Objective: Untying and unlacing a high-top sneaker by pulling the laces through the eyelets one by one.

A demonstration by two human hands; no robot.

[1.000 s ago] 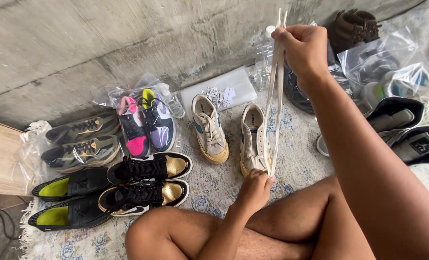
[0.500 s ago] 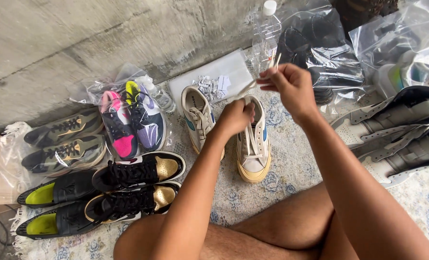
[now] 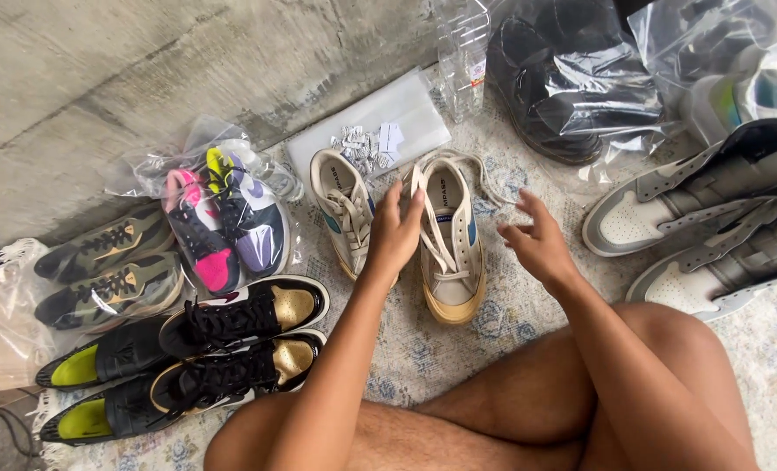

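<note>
A pair of cream low sneakers stands on the patterned rug [image 3: 511, 327] in front of my crossed legs. My left hand [image 3: 395, 234] grips the right-hand cream sneaker [image 3: 451, 270] at its collar, fingers curled over the edge by the tongue. Its white lace [image 3: 483, 173] lies slack in loops past the sneaker's heel end. My right hand [image 3: 537, 244] hovers just right of that sneaker, fingers spread, holding nothing. The other cream sneaker [image 3: 338, 202] sits untouched just left of my left hand.
Black-and-gold sneakers [image 3: 249, 316] and olive sneakers [image 3: 109, 272] lie at the left, with pink and purple shoes in a plastic bag [image 3: 223, 222]. Grey-white high-tops [image 3: 711, 209] are at the right. Bagged black shoes [image 3: 563, 78], a plastic bottle [image 3: 463, 52] and a flat clear bag [image 3: 371, 135] line the concrete wall.
My right hand came down from holding the lace stretched high, let it go and moved right of the sneaker. My left hand moved up to the sneaker's collar.
</note>
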